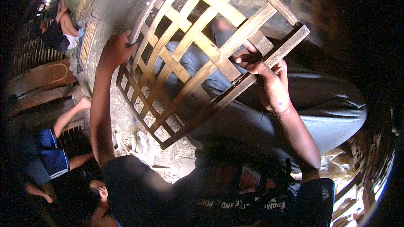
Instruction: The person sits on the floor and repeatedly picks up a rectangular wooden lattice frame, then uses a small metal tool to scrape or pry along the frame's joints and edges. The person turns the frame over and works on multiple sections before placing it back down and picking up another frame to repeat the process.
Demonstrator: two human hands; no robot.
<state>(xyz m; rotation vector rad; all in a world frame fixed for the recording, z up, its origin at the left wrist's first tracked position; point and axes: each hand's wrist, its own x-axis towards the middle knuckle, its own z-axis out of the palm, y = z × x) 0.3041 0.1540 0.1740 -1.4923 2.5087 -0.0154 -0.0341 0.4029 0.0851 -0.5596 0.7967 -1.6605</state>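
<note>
A wooden lattice panel [202,46] of wide, flat strips crossing in a weave lies tilted over my bent legs, with a narrow frame around it. My left hand [119,50] is closed on the panel's left edge, its fingertips partly hidden behind the frame rail. On the right side, my right hand [271,77] grips the lower right rail, the thumb near a strip's end and some fingers reaching through the opening beside it. A dark gap shows between that rail and the strip ends.
Other people, one with bare legs [67,23] and one in blue shorts [54,149], sit on the left. Another lattice panel [89,42] lies near them. Pale scraps [145,147] litter the floor below my panel. Wooden strips [370,164] are piled at the right.
</note>
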